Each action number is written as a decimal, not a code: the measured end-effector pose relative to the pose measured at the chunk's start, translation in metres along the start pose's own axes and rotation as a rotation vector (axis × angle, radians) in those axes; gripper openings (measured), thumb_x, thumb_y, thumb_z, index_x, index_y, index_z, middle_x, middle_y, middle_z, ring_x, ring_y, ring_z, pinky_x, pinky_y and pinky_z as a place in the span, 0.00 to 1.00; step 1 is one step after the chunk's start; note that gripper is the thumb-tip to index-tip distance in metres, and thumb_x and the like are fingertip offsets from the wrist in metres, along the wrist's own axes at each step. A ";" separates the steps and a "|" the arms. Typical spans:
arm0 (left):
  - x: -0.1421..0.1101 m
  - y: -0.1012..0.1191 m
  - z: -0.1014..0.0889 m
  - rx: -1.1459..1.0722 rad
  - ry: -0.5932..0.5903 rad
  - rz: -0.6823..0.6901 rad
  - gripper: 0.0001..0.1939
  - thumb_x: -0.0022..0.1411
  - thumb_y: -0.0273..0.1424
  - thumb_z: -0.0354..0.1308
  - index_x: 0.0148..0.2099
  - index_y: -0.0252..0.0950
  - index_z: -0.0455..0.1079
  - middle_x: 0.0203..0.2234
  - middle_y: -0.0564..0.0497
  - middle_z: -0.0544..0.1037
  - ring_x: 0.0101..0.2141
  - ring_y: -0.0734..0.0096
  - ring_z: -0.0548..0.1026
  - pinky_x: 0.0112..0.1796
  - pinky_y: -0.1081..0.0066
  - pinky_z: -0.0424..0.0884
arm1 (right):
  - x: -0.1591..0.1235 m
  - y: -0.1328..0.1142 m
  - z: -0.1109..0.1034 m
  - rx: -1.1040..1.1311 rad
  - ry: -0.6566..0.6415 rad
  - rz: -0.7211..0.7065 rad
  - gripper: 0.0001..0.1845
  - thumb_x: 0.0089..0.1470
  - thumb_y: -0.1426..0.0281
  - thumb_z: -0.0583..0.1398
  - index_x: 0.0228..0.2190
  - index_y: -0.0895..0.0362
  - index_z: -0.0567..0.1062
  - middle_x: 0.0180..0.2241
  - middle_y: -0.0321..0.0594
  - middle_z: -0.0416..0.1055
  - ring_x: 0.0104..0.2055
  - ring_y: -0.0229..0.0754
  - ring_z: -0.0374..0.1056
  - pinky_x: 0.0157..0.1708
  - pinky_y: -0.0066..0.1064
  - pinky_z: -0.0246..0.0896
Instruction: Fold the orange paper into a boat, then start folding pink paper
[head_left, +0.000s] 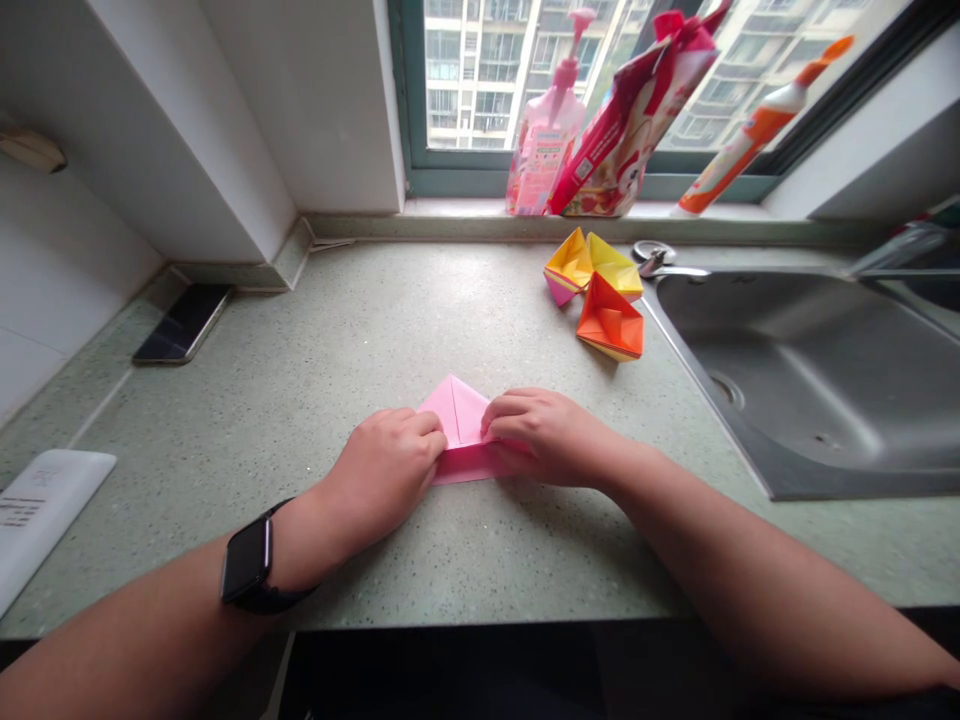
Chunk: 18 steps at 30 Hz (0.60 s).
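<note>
A sheet of pink origami paper (pixel 469 464) lies on the speckled green counter in front of me. Its far part forms a lighter pink triangle with a crease down the middle, and a darker pink strip runs along the near edge. My left hand (pixel 390 460) grips the left side of the paper with curled fingers; a black smartwatch (pixel 248 560) is on that wrist. On the right side, my right hand (pixel 551 432) pinches the paper near the strip's upper edge. Both hands cover the paper's side corners.
Several folded paper boats (pixel 611 318) in orange and yellow stand at the back right, beside a steel sink (pixel 757 480). A phone (pixel 184 325) lies at left, a white device (pixel 56 510) nearer. A pink pump bottle (pixel 546 140), a red bag (pixel 630 130) and an orange-white bottle (pixel 750 140) line the windowsill.
</note>
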<state>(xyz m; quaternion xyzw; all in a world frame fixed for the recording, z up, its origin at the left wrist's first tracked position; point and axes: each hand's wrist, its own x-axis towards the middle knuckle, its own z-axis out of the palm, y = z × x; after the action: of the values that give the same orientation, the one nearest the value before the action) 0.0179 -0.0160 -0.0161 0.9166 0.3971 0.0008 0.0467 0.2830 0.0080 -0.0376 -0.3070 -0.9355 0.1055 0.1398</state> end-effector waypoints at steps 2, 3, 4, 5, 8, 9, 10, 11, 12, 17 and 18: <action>0.000 0.000 -0.001 -0.006 0.008 0.003 0.09 0.74 0.26 0.59 0.39 0.36 0.77 0.40 0.46 0.83 0.39 0.59 0.78 0.41 0.61 0.73 | 0.000 0.000 -0.001 0.007 -0.014 -0.002 0.08 0.63 0.74 0.64 0.32 0.53 0.83 0.41 0.41 0.83 0.39 0.44 0.75 0.43 0.37 0.70; 0.000 -0.001 -0.001 -0.009 0.011 0.005 0.09 0.74 0.26 0.59 0.39 0.36 0.77 0.40 0.46 0.82 0.39 0.59 0.78 0.41 0.62 0.72 | 0.000 0.001 -0.002 0.013 -0.022 -0.004 0.08 0.63 0.74 0.64 0.32 0.53 0.83 0.40 0.41 0.83 0.39 0.44 0.75 0.43 0.37 0.70; 0.000 -0.001 -0.001 -0.012 0.012 0.006 0.09 0.74 0.25 0.59 0.38 0.36 0.76 0.40 0.46 0.82 0.39 0.60 0.77 0.40 0.63 0.72 | 0.000 0.002 -0.002 0.020 -0.028 -0.010 0.09 0.64 0.74 0.64 0.33 0.53 0.83 0.40 0.41 0.83 0.40 0.44 0.75 0.44 0.38 0.70; 0.000 -0.002 -0.001 -0.015 0.010 0.006 0.09 0.74 0.25 0.58 0.38 0.36 0.76 0.40 0.46 0.82 0.38 0.60 0.77 0.40 0.63 0.71 | 0.000 0.002 -0.002 0.028 -0.031 -0.016 0.08 0.64 0.74 0.64 0.33 0.53 0.83 0.40 0.40 0.83 0.40 0.44 0.75 0.44 0.38 0.70; 0.000 -0.005 -0.003 -0.028 -0.006 -0.005 0.09 0.72 0.24 0.59 0.37 0.37 0.75 0.39 0.47 0.81 0.38 0.61 0.76 0.39 0.64 0.70 | -0.001 0.005 -0.002 0.049 -0.024 -0.036 0.07 0.63 0.74 0.64 0.34 0.52 0.83 0.41 0.40 0.83 0.40 0.43 0.75 0.45 0.38 0.69; 0.000 -0.007 -0.004 -0.035 -0.014 -0.009 0.09 0.72 0.24 0.59 0.37 0.37 0.75 0.39 0.47 0.81 0.38 0.61 0.76 0.39 0.64 0.71 | -0.001 0.006 -0.002 0.054 -0.021 -0.041 0.07 0.63 0.74 0.65 0.34 0.52 0.83 0.41 0.39 0.83 0.40 0.43 0.75 0.46 0.38 0.69; 0.000 -0.008 -0.005 -0.041 -0.022 -0.014 0.09 0.72 0.24 0.59 0.36 0.37 0.75 0.39 0.47 0.81 0.38 0.60 0.76 0.39 0.64 0.71 | -0.001 0.006 -0.003 0.059 -0.022 -0.047 0.06 0.62 0.74 0.65 0.34 0.52 0.83 0.41 0.39 0.83 0.40 0.43 0.75 0.46 0.38 0.69; 0.000 -0.010 -0.006 -0.047 -0.032 -0.017 0.09 0.71 0.24 0.59 0.36 0.37 0.75 0.39 0.47 0.81 0.38 0.60 0.76 0.39 0.64 0.71 | -0.002 0.007 -0.003 0.063 -0.025 -0.050 0.06 0.62 0.74 0.66 0.35 0.52 0.83 0.41 0.39 0.83 0.41 0.43 0.75 0.46 0.38 0.69; 0.000 -0.012 -0.008 -0.055 -0.043 -0.019 0.09 0.71 0.24 0.59 0.35 0.37 0.75 0.39 0.47 0.81 0.38 0.60 0.76 0.39 0.64 0.71 | -0.002 0.007 -0.004 0.066 -0.032 -0.053 0.05 0.61 0.74 0.66 0.35 0.52 0.83 0.42 0.39 0.83 0.41 0.43 0.75 0.47 0.38 0.69; -0.001 -0.016 -0.014 -0.101 -0.088 -0.006 0.10 0.66 0.21 0.61 0.32 0.37 0.75 0.39 0.47 0.81 0.39 0.60 0.77 0.37 0.66 0.69 | -0.003 0.006 -0.006 0.052 -0.069 -0.054 0.04 0.59 0.74 0.69 0.35 0.52 0.83 0.44 0.39 0.83 0.42 0.44 0.75 0.47 0.38 0.68; -0.001 -0.017 -0.015 -0.108 -0.094 -0.007 0.10 0.66 0.21 0.62 0.31 0.36 0.74 0.39 0.48 0.81 0.39 0.61 0.77 0.36 0.66 0.68 | -0.003 0.006 -0.007 0.052 -0.072 -0.053 0.04 0.59 0.74 0.69 0.35 0.52 0.83 0.44 0.39 0.83 0.43 0.44 0.75 0.47 0.38 0.68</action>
<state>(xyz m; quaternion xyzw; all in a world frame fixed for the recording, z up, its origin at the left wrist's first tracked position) 0.0048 -0.0040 -0.0029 0.9103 0.3972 -0.0211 0.1148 0.2911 0.0115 -0.0338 -0.2744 -0.9447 0.1369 0.1165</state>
